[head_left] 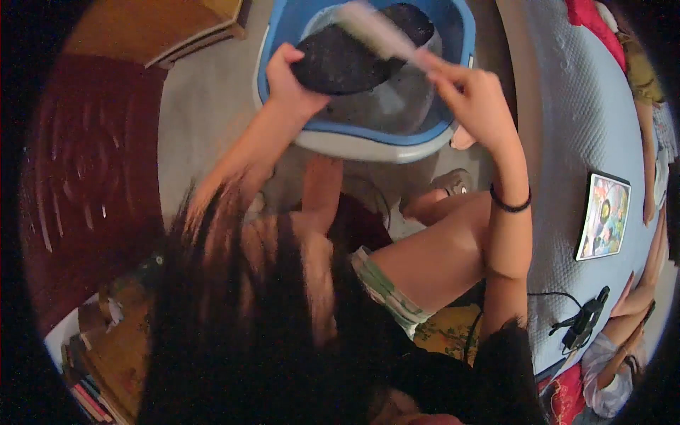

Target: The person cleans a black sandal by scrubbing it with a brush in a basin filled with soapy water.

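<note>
My left hand [292,88] grips the near left end of a long black shoe [336,65], which looks like its sole is turned up. In my right hand [476,99] is a pale brush [375,32], blurred by motion and lying across the shoe. Its bristle side faces the shoe, though the contact itself is too smeared to make out. Both things are over a blue basin [365,134] with a light grey outer rim. Cloudy water [397,106] shows inside it, below the shoe.
A bed with a light blue quilted cover [559,142] runs along the right. On it lie a tablet [604,216], a black power strip with a cord [586,322], and another person's limbs [641,283]. Wooden furniture [156,32] stands at the upper left. My knees are below the basin.
</note>
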Demonstrator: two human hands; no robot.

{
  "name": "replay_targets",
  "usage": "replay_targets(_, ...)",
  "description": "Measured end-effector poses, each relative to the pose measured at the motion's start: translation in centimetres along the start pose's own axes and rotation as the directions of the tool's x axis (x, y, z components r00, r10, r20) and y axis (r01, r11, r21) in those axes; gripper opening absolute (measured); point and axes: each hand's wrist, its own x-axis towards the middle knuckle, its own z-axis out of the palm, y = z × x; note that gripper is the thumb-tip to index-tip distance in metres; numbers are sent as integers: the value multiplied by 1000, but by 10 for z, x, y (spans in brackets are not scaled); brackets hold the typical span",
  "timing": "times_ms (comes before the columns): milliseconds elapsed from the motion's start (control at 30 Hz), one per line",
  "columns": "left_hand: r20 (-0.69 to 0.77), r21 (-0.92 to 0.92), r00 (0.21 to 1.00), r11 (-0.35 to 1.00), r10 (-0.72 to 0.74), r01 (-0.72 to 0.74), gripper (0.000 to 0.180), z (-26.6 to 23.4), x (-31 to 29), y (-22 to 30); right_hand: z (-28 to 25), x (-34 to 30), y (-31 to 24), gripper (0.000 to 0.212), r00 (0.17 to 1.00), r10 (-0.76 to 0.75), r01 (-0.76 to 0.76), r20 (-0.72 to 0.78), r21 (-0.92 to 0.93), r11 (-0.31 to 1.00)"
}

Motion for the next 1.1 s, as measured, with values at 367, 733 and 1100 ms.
replay_targets(367, 64, -220, 983, 958, -172, 182, 58, -13, -3, 5, 2, -4, -4, 32, 967, -177, 115, 181, 309, 944)
replay_targets(733, 170, -399, 953, 867, -251, 299, 55, -26, -8, 2, -13, 5, -26, 38, 897, -26, -159, 441, 378, 912)
replay_targets(1100, 274, -482, 918, 784, -288, 390, 49, -23, -9, -8, -2, 18, -18, 39, 950, 77, -167, 301, 285, 944)
